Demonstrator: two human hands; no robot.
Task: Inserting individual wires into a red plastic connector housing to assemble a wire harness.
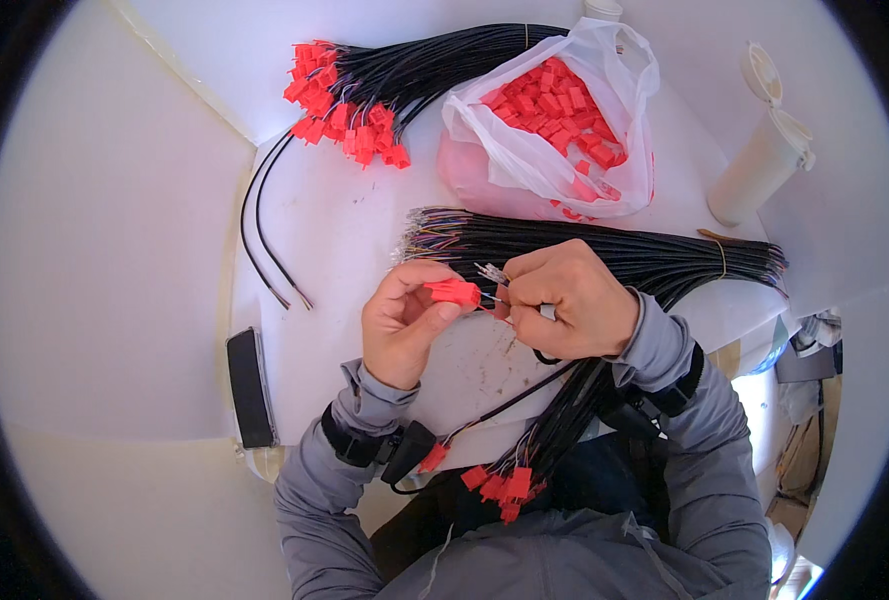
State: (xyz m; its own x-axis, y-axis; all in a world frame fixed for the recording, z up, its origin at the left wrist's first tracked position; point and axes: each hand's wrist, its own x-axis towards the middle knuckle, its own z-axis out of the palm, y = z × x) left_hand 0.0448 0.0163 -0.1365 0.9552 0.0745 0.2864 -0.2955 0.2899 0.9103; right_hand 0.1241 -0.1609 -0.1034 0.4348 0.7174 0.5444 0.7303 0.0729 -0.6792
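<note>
Connector [452, 292], red and small, sat at the centre of the view, pinched between thumb and fingers of the left hand [399, 328]; the right hand [571, 300], at three o'clock of it, was curled nearly closed around thin wires [490, 272]. Steady pinching, with wires gripped near their ends, probably suited feeding them straight. Beyond, at one o'clock, stood a plastic bag [472, 140] of red pieces [556, 105]; a black cable bundle [584, 240] lay at two.
</note>
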